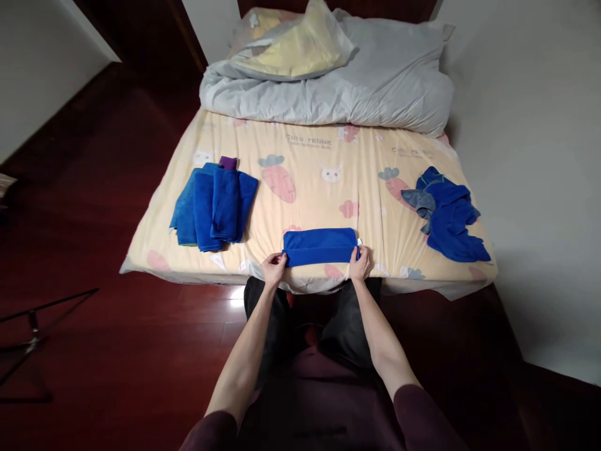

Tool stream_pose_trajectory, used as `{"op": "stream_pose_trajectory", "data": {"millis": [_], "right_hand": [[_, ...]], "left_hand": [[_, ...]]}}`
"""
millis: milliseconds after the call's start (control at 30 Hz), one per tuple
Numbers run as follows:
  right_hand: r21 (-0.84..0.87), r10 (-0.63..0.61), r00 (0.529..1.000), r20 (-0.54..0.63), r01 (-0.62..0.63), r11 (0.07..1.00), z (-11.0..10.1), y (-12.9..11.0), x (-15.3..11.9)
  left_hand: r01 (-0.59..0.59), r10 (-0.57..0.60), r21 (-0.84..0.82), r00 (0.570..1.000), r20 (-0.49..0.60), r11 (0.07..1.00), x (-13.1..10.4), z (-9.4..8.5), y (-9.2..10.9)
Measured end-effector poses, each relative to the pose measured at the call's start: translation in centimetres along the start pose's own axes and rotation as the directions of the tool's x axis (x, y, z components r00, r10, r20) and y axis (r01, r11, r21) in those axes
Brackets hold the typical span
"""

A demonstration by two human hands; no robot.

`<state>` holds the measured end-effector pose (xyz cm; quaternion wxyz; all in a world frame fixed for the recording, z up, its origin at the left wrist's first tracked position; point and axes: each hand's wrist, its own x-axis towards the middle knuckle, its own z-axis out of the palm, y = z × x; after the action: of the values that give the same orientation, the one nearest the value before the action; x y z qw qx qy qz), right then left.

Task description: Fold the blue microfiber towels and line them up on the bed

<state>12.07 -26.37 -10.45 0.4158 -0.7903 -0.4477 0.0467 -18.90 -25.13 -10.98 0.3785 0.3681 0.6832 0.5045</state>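
Note:
A blue cloth lies near the front edge of the bed, its near part folded over into a wide strip. My left hand pinches the near left corner of this cloth. At its near right corner my right hand is closed on the fabric, beside a small white tag. To the left, several folded blue cloths lie overlapping, with a purple one showing at the back. A crumpled heap of blue and grey-blue cloths rests at the right of the bed.
The bed has a yellow sheet with carrot and rabbit prints. A grey rolled quilt and a pillow in a clear cover lie at its far end. A black metal stand is on the floor at left.

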Motion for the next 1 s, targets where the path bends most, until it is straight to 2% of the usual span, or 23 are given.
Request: {"op": "stream_pose_trajectory", "data": {"millis": [267, 433, 500, 667, 833, 1000], "right_hand": [[-0.045, -0.036, 0.999, 0.006, 0.036, 0.998, -0.3, -0.7, -0.2], [-0.053, -0.045, 0.998, 0.040, 0.047, 0.998, -0.2, -0.3, 0.1], [-0.035, -0.040, 0.997, 0.062, 0.043, 0.998, -0.2, -0.1, 0.5], [0.104, -0.023, 0.995, 0.094, 0.013, 0.994, -0.3, 0.4, 1.7], [0.201, 0.025, 0.988, 0.155, -0.056, 0.978, -0.7, 0.8, 2.1], [0.240, -0.052, 0.987, 0.154, 0.014, 0.971, -1.6, 0.8, 1.9]], "left_hand": [[-0.132, 0.133, 0.025, 0.987, -0.092, 0.991, -1.3, 0.6, 0.0], [-0.261, 0.266, 0.060, 0.959, -0.103, 0.963, -0.8, 0.7, 0.2], [-0.274, 0.278, 0.050, 0.956, -0.092, 0.960, -0.4, 0.7, 0.1], [-0.251, 0.250, 0.016, 0.968, 0.029, 0.968, 0.2, 0.5, 0.4], [-0.247, 0.241, 0.054, 0.965, 0.105, 0.967, 0.1, -0.3, 0.9], [-0.334, 0.294, 0.116, 0.917, 0.270, 0.935, 0.1, -2.0, 1.0]]}}
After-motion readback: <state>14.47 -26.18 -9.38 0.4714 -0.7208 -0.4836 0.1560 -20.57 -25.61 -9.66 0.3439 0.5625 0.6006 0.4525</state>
